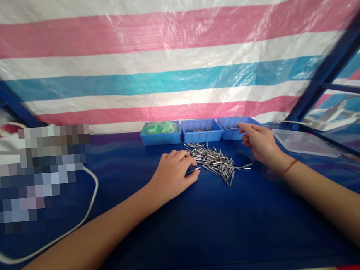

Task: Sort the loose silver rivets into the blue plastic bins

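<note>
A heap of silvery blind rivets (214, 159) lies on the blue tabletop (218, 231). At the heap's left edge is my left hand (175, 173), with one rivet (194, 170) between its thumb and index fingertips. My right hand (260, 143) is raised at the front of the right blue bin (252, 123), its fingers curled and pinched together; what they hold, if anything, is too small to make out. Some metal pieces show inside that bin. The middle blue bin (202, 136) also contains thin metal pieces.
The left blue bin (161, 139) holds green-and-white packets. A clear plastic lid (305, 142) lies at the right, beside a blue metal frame post (321, 65). A white cable (94, 191) curves across the left side. Striped plastic sheeting (169, 81) hangs behind.
</note>
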The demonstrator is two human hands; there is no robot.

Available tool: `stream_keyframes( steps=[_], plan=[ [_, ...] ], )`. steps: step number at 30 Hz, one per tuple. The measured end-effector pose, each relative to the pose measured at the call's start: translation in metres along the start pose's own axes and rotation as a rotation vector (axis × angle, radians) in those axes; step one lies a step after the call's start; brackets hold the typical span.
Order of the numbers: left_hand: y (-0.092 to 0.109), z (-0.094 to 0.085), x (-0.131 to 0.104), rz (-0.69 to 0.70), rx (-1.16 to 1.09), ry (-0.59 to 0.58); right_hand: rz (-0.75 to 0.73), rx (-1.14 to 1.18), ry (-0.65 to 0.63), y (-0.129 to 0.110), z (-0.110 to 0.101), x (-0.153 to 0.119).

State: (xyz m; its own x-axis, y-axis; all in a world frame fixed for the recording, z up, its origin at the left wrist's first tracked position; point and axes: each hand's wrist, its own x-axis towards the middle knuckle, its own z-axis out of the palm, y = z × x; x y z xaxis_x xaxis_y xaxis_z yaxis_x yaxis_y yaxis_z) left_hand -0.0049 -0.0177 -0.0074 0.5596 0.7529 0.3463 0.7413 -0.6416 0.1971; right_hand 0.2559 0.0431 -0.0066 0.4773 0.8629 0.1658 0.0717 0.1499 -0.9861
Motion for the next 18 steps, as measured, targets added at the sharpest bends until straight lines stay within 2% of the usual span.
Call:
stream_keyframes(
  steps=[5,9,11,16,18],
  plan=[
    [0.001,-0.001,-0.001,-0.010,0.019,-0.098,0.091,0.059,0.065,0.002,-0.011,0.022],
    [0.001,0.000,0.000,0.009,0.036,-0.084,0.072,0.027,0.038,-0.002,-0.007,0.015],
    [0.001,0.001,0.000,0.008,0.024,-0.046,0.009,-0.056,-0.075,-0.006,-0.002,0.003],
    [-0.001,0.000,0.002,-0.014,-0.108,0.070,-0.338,-0.343,-0.640,-0.017,0.012,-0.044],
    [0.000,0.000,0.003,-0.018,-0.187,0.121,-0.459,-0.405,-0.770,-0.019,0.016,-0.062]
  ],
)
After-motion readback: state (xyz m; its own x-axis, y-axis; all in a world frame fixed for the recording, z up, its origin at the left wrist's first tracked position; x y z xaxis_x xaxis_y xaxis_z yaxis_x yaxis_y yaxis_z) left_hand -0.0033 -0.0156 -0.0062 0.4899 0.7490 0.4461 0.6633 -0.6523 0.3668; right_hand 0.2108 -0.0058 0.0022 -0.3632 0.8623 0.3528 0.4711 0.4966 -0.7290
